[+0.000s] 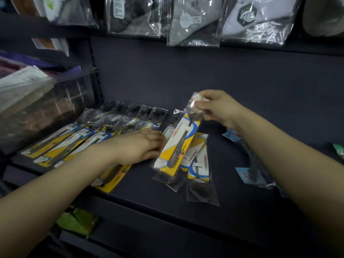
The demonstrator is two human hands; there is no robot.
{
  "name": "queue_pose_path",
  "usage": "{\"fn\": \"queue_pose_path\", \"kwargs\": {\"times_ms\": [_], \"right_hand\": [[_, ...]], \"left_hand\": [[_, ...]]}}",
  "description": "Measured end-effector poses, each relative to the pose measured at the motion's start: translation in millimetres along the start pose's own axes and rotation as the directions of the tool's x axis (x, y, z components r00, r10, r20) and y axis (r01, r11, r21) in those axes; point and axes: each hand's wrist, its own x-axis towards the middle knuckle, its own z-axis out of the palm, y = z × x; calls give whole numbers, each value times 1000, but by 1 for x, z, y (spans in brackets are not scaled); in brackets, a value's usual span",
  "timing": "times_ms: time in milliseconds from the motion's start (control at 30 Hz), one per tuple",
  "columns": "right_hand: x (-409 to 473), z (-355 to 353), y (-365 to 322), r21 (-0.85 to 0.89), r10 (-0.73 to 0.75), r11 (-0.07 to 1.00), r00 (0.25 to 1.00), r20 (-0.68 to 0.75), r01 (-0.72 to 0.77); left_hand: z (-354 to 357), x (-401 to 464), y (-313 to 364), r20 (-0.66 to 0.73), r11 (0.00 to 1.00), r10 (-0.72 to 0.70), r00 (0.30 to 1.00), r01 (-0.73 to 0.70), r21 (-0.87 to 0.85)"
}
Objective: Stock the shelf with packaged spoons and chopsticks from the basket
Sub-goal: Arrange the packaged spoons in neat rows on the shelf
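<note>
Slippage is the main risk: the right hand [216,107] pinches only the crinkly top of a yellow-carded spoon packet [178,144], so the slick film could slide free and knock the loose packets [200,164] lying askew beneath it. The left hand [141,144], fingers flat and gripping nothing, presses on the fanned row of spoon packets [78,138] along the shelf [167,211] and could scatter them if it shifts. The held packet hangs tilted between both hands, its lower end just beside the left fingertips
</note>
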Motion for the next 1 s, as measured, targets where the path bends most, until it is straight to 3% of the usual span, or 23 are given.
{"fn": "queue_pose_path", "kwargs": {"times_ms": [167,300,433,533,600,733,800,867,933,1000], "right_hand": [[7,52,6,-239,22,971,1000,22,-16],[8,69,9,-93,156,985,980,121,-146],[9,74,8,-45,177,984,969,171,-172],[5,81,14,-241,111,968,981,160,-70],[3,80,15,-388,83,922,983,166,-12],[-1,57,17,-739,-104,649,983,151,182],[-5,40,22,-763,-45,623,982,185,172],[-14,25,26,-699,115,702,947,299,135],[-22,16,29,-710,126,650,884,451,269],[-31,20,33,-685,29,555,812,583,472]], "left_hand": [[0,-36,0,-142,929,-238,961,182,-321],[7,-60,26,-121,897,-173,977,106,-428],[8,-75,33,-182,833,-261,948,126,-539],[4,-76,31,-210,848,-273,939,132,-514],[4,-69,31,-137,870,-276,951,187,-456],[11,-53,36,12,899,-258,966,245,-363],[12,-48,35,36,910,-266,963,263,-322],[12,-44,33,33,910,-274,961,270,-313],[13,-42,32,8,929,-263,965,256,-266],[16,-42,33,-29,948,-241,970,229,-222]]}}
